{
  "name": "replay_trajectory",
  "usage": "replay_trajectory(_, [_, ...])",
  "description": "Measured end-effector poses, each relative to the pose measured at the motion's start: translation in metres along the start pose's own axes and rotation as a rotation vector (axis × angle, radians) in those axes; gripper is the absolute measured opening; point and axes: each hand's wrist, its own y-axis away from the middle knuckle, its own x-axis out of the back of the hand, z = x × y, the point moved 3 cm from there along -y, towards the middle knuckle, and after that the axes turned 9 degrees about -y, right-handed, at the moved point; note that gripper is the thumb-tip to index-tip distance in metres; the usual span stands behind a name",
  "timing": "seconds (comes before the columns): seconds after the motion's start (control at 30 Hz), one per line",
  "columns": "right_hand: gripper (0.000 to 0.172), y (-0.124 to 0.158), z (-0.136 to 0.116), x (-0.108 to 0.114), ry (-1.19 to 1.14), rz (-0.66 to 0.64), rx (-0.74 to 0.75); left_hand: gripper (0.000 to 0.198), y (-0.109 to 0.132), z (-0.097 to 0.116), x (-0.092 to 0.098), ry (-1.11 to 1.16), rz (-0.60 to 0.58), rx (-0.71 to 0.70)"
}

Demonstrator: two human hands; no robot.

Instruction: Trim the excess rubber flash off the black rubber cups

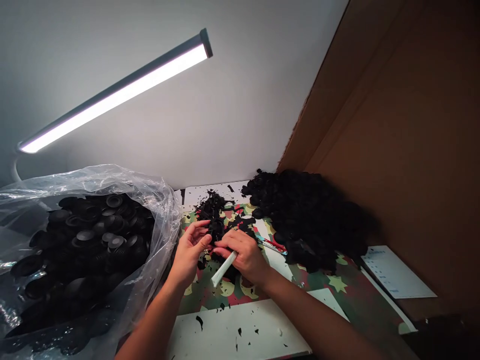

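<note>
My left hand [189,250] is curled around a small black rubber part [216,229], held just above the patterned table top [210,295]. My right hand [243,255] is closed on a slim white-handled tool [224,268], whose tip meets the black part. Black trimmings [212,205] lie scattered right behind both hands. A clear plastic bag [161,210] full of round black rubber parts [93,235] stands at my left, close to my left wrist.
A large heap of black rubber parts [311,220] lies at the right, against a brown cardboard wall [405,150]. Red-handled scissors [272,245] rest beside it. White sheets [240,335] and a printed paper [393,272] lie on the table. A lit lamp bar [116,92] hangs overhead.
</note>
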Motion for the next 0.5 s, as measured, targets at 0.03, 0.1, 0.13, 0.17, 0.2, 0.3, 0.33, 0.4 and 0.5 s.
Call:
replay_trajectory(0.03, [0.019,-0.001,0.001,0.003,-0.037,0.027,-0.045,0.051,-0.001,0.001,0.002,-0.043,0.012,-0.032])
replay_trajectory(0.1, [0.018,-0.005,0.003,0.011,-0.086,0.079,-0.127,0.062,-0.001,0.002,0.004,-0.173,0.024,-0.096])
replay_trajectory(0.13, [0.018,-0.007,0.003,0.015,-0.093,0.08,-0.152,0.066,0.0,0.002,0.004,-0.25,0.021,-0.127])
replay_trajectory(0.17, [0.019,-0.008,0.004,0.017,-0.092,0.061,-0.163,0.069,0.0,0.003,0.003,-0.328,0.015,-0.161])
replay_trajectory(0.2, [0.021,-0.009,0.004,0.018,-0.087,0.025,-0.161,0.071,0.002,0.003,0.002,-0.404,0.006,-0.2])
replay_trajectory(0.3, [0.026,-0.01,0.005,0.014,-0.016,-0.113,-0.127,0.078,0.006,0.004,-0.002,-0.579,-0.039,-0.326])
replay_trajectory(0.33, [0.025,-0.009,0.006,0.012,0.034,-0.154,-0.117,0.079,0.007,0.004,-0.003,-0.621,-0.054,-0.368])
replay_trajectory(0.4, [0.018,-0.007,0.009,0.007,0.159,-0.22,-0.108,0.079,0.009,0.003,-0.003,-0.687,-0.075,-0.44])
replay_trajectory(0.5, [0.006,-0.004,0.015,0.0,0.298,-0.304,-0.084,0.062,0.007,0.003,0.0,-0.755,-0.073,-0.507])
